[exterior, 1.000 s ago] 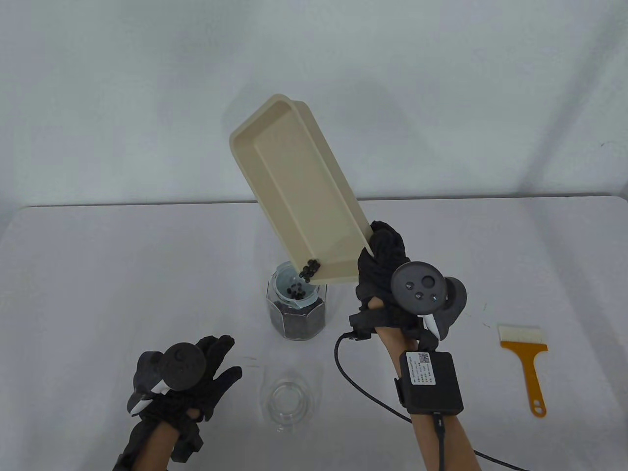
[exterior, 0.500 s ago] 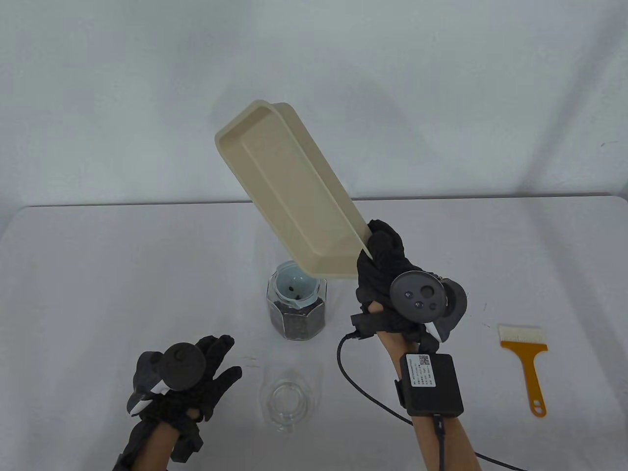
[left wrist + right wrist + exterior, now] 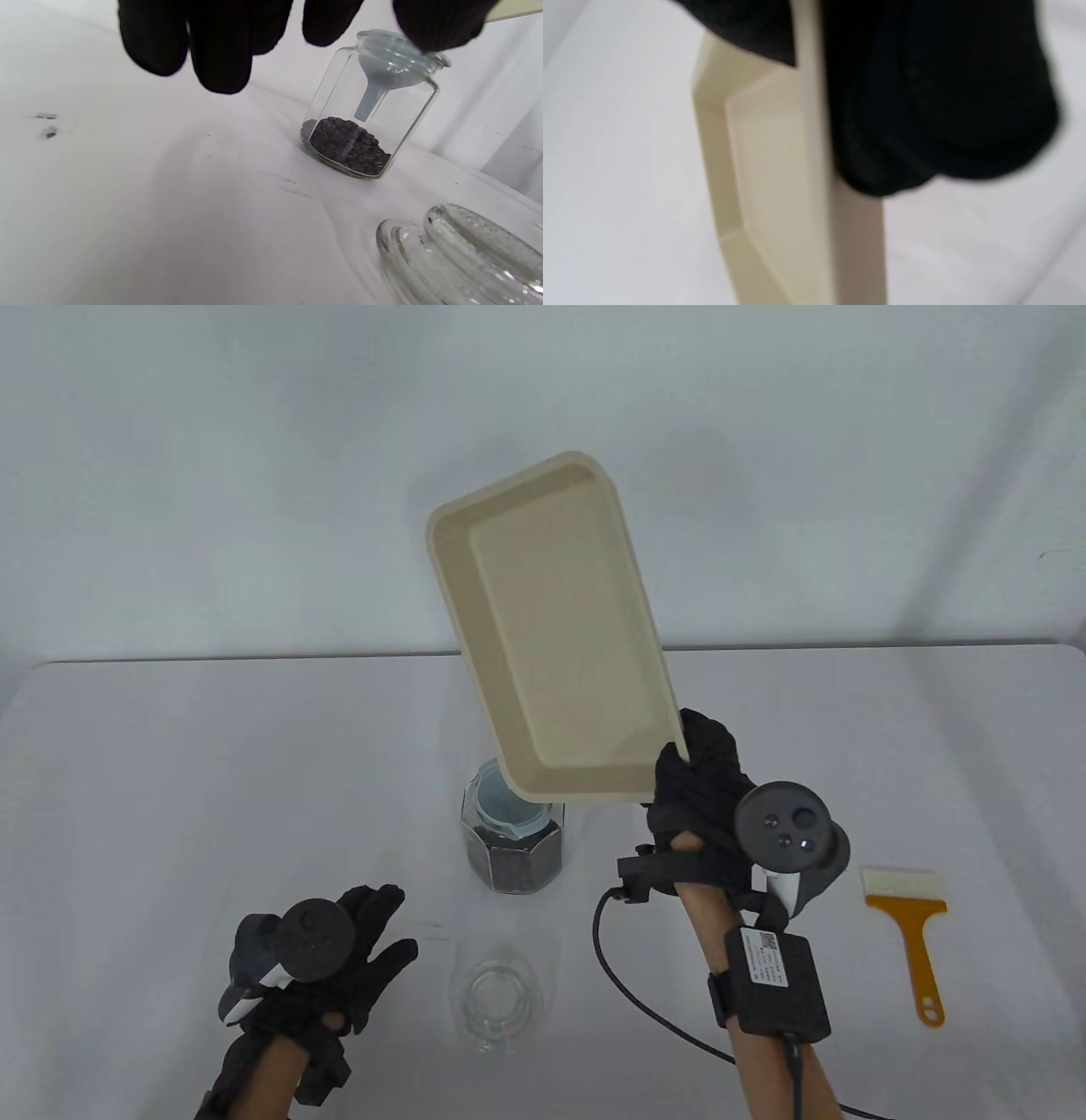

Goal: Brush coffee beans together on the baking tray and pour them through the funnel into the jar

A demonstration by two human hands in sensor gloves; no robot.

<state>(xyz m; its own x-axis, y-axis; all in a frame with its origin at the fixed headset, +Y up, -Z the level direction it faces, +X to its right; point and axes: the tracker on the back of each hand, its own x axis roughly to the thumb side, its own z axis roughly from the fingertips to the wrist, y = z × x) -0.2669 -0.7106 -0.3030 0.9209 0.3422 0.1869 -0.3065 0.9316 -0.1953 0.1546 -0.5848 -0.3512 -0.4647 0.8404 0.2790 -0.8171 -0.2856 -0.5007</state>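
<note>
A: Baking tray [image 3: 556, 623] was up over the jar [image 3: 512, 848], long way pointing up and away.
B: Right hand [image 3: 697, 789] pinched its near corner. Left hand [image 3: 339, 959] lay loose on the tabletop [image 3: 170, 780]. Tray hid part of the funnel [image 3: 502, 808].

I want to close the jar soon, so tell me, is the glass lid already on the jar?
No, the glass lid lies on the table in front of the jar, whose mouth holds the funnel.
</note>
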